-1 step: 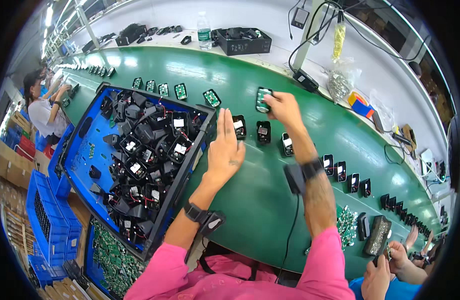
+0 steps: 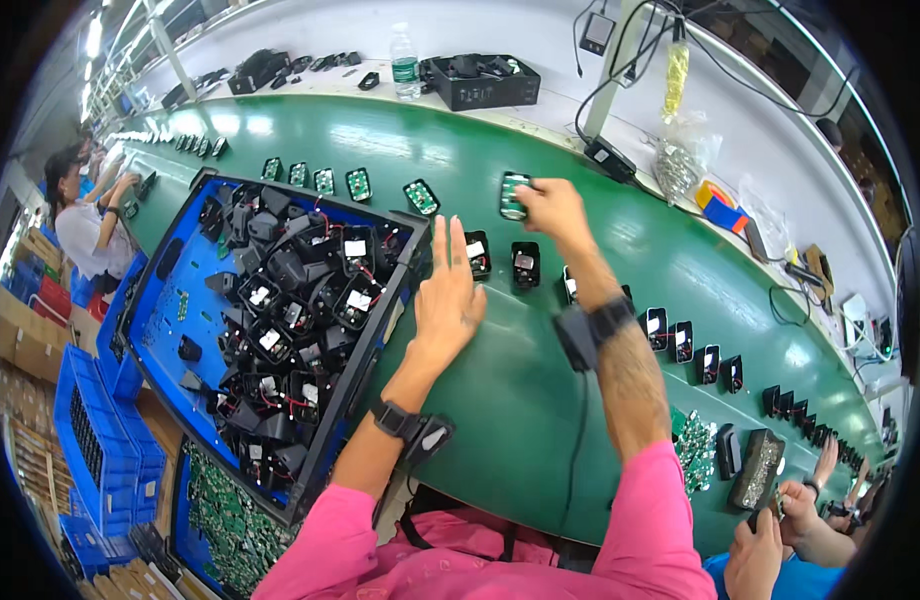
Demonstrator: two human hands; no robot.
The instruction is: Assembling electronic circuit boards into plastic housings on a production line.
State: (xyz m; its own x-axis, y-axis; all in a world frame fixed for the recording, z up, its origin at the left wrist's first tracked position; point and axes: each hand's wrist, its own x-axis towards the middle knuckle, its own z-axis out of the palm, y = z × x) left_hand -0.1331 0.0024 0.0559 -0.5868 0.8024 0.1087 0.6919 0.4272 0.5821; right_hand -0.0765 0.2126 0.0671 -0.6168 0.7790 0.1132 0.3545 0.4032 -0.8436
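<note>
My right hand [image 2: 557,212] grips the right edge of a small black casing with a green circuit board [image 2: 513,197] in it, at the middle of the bench. My left hand [image 2: 447,305] holds nothing; its fingers are stretched out, pointing away from me. Just right of those fingers stands an open black casing [image 2: 478,258], partly covered by the hand. Another black casing [image 2: 525,264] sits below my right hand. Beyond my left fingertips lies a casing with a green board [image 2: 420,197], in line with a similar one [image 2: 358,184].
A large black-rimmed blue tray [image 2: 170,300] heaped with black housings stands on the left. Open casings [image 2: 682,341] run in a row to the right. Green boards [image 2: 694,452] and a co-worker's hands [image 2: 758,550] are at lower right. A bottle [image 2: 404,65] stands on the back ledge.
My right hand has shifted slightly left with the casing in it. My left hand has hardly moved; its two longest fingers are spread a little further apart.
</note>
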